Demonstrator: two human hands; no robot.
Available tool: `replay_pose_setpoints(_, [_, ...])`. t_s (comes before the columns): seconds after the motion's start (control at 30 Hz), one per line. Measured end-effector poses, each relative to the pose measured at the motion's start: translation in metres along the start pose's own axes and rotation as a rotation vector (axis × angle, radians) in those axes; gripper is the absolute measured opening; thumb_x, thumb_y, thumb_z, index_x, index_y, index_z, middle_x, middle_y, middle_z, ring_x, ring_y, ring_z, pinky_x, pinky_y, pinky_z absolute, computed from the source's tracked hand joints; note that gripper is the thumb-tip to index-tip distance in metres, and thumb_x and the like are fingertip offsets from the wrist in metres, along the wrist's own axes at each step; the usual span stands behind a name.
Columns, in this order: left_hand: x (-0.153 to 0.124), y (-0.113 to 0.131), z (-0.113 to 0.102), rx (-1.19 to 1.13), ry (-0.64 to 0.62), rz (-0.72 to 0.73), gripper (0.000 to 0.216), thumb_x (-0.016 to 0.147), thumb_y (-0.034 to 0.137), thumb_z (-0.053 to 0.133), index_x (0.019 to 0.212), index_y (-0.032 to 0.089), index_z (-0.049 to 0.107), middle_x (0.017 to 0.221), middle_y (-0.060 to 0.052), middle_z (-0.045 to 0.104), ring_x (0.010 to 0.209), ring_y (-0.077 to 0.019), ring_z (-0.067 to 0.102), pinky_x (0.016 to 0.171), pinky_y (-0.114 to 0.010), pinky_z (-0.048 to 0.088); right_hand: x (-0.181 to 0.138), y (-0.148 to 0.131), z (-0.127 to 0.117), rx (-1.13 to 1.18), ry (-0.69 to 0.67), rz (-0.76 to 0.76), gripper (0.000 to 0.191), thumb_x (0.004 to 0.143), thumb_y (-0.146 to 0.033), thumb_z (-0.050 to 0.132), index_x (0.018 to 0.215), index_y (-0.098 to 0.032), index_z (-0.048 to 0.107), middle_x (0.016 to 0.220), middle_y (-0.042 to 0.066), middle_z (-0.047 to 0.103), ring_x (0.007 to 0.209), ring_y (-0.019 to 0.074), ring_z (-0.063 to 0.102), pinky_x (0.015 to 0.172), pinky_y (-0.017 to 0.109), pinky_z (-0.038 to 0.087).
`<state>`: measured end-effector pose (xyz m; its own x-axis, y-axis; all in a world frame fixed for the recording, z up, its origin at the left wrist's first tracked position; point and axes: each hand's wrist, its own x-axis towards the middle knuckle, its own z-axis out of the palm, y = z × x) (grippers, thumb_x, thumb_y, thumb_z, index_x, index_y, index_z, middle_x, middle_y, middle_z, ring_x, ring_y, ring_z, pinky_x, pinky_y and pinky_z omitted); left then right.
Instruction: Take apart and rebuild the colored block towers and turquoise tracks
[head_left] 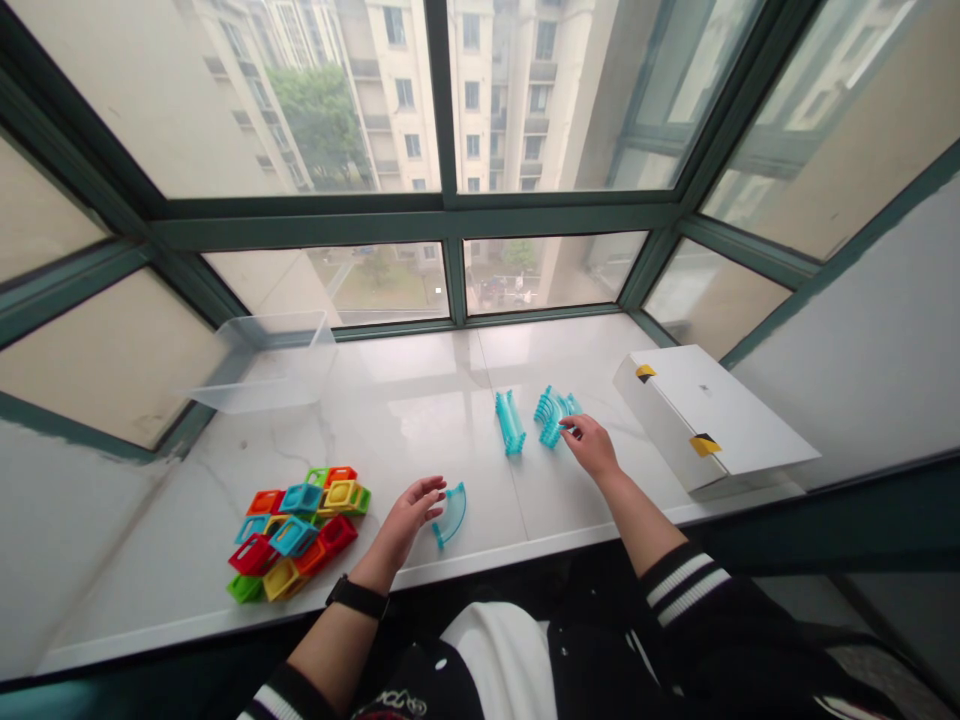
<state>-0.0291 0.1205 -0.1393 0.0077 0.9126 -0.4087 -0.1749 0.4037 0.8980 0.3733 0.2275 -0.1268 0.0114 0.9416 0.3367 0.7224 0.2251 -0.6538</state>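
My left hand (411,515) rests on the white sill with its fingers spread, fingertips touching a curved translucent blue track piece (451,514). My right hand (592,443) reaches to a stack of curved blue track pieces (553,413) and pinches the nearest one with its fingertips. A stack of straight blue track pieces (510,422) lies just left of the curved stack. A pile of several square frames in red, orange, yellow, green and blue (298,530) sits to the left of my left hand.
A white box with yellow tabs (712,415) lies at the right of the sill. A clear plastic tub (264,362) stands at the back left by the window. The sill's front edge (480,570) runs just before my forearms.
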Motion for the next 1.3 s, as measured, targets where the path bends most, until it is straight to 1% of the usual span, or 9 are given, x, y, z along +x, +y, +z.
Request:
replay_pose_setpoints(0.2, [0.002, -0.007, -0.005, -0.008, 0.011, -0.005, 0.067, 0.069, 0.056, 0.089, 0.122, 0.019, 0.072, 0.137, -0.019, 0.069, 0.122, -0.0339, 0.068, 0.092, -0.042, 0.057, -0.001, 0.0, 0.0, -0.017, -0.019, 0.019, 0.026, 0.088, -0.03, 0.06, 0.109, -0.024, 0.075, 0.095, 0.006, 0.074, 0.072, 0.0196, 0.064, 0.079, 0.037, 0.055])
replay_pose_setpoints(0.53, [0.002, -0.017, -0.009, -0.02, 0.033, -0.008, 0.066, 0.069, 0.055, 0.09, 0.121, 0.019, 0.074, 0.137, -0.02, 0.069, 0.123, -0.0354, 0.067, 0.093, -0.044, 0.057, -0.001, 0.001, 0.001, -0.043, -0.034, 0.018, 0.026, 0.088, -0.026, 0.061, 0.11, -0.023, 0.075, 0.096, 0.006, 0.073, 0.071, 0.0186, 0.064, 0.078, 0.036, 0.054])
replay_pose_setpoints(0.77, [0.001, -0.022, -0.011, -0.016, 0.042, -0.009, 0.064, 0.071, 0.054, 0.087, 0.123, 0.019, 0.073, 0.137, -0.019, 0.069, 0.122, -0.0339, 0.068, 0.094, -0.043, 0.057, -0.002, 0.0, 0.001, -0.04, -0.033, 0.015, 0.027, 0.088, -0.025, 0.06, 0.11, -0.024, 0.075, 0.096, 0.005, 0.073, 0.071, 0.0184, 0.064, 0.078, 0.036, 0.054])
replay_pose_setpoints(0.87, [0.002, -0.024, -0.013, 0.011, 0.052, 0.014, 0.062, 0.073, 0.052, 0.085, 0.124, 0.018, 0.072, 0.136, -0.019, 0.07, 0.122, -0.0323, 0.069, 0.096, -0.041, 0.057, -0.003, 0.0, 0.0, -0.04, -0.03, 0.002, 0.028, 0.088, -0.025, 0.061, 0.112, -0.024, 0.075, 0.096, 0.005, 0.072, 0.071, 0.0182, 0.064, 0.077, 0.036, 0.055])
replay_pose_setpoints(0.97, [0.002, -0.025, -0.017, 0.106, 0.06, 0.063, 0.061, 0.077, 0.053, 0.079, 0.126, 0.018, 0.07, 0.135, -0.018, 0.071, 0.121, -0.0308, 0.069, 0.096, -0.041, 0.057, -0.006, 0.0, 0.0, -0.034, -0.022, -0.002, 0.035, 0.088, -0.026, 0.061, 0.121, -0.024, 0.073, 0.098, 0.005, 0.071, 0.07, 0.0175, 0.064, 0.077, 0.036, 0.056])
replay_pose_setpoints(1.03, [0.001, -0.026, -0.022, 0.246, 0.061, 0.113, 0.06, 0.077, 0.054, 0.076, 0.126, 0.019, 0.069, 0.133, -0.017, 0.072, 0.117, -0.0299, 0.07, 0.095, -0.041, 0.057, -0.011, 0.001, 0.0, -0.015, -0.011, 0.003, 0.042, 0.088, -0.027, 0.062, 0.129, -0.025, 0.069, 0.101, 0.006, 0.07, 0.07, 0.0172, 0.063, 0.077, 0.037, 0.057])
replay_pose_setpoints(1.1, [-0.002, -0.028, -0.027, 0.425, 0.064, 0.175, 0.057, 0.078, 0.053, 0.073, 0.124, 0.019, 0.07, 0.127, -0.015, 0.074, 0.107, -0.0278, 0.072, 0.092, -0.042, 0.057, -0.021, 0.003, 0.001, 0.013, 0.014, 0.02, 0.048, 0.089, -0.03, 0.062, 0.136, -0.024, 0.065, 0.104, 0.007, 0.069, 0.07, 0.0172, 0.063, 0.077, 0.037, 0.058])
replay_pose_setpoints(1.2, [-0.006, -0.033, -0.032, 0.628, 0.05, 0.235, 0.051, 0.081, 0.051, 0.067, 0.121, 0.019, 0.071, 0.114, -0.012, 0.077, 0.09, -0.0242, 0.072, 0.089, -0.042, 0.057, -0.044, 0.004, 0.007, 0.074, 0.07, 0.081, 0.051, 0.09, -0.034, 0.061, 0.139, -0.022, 0.06, 0.106, 0.008, 0.068, 0.068, 0.017, 0.062, 0.075, 0.038, 0.059])
replay_pose_setpoints(1.3, [-0.009, -0.039, -0.032, 0.729, 0.029, 0.256, 0.045, 0.084, 0.048, 0.063, 0.116, 0.019, 0.073, 0.103, -0.01, 0.077, 0.087, -0.0235, 0.071, 0.089, -0.04, 0.056, -0.076, 0.003, 0.02, 0.148, 0.097, 0.162, 0.051, 0.09, -0.036, 0.06, 0.139, -0.019, 0.059, 0.104, 0.008, 0.068, 0.067, 0.017, 0.061, 0.074, 0.038, 0.059])
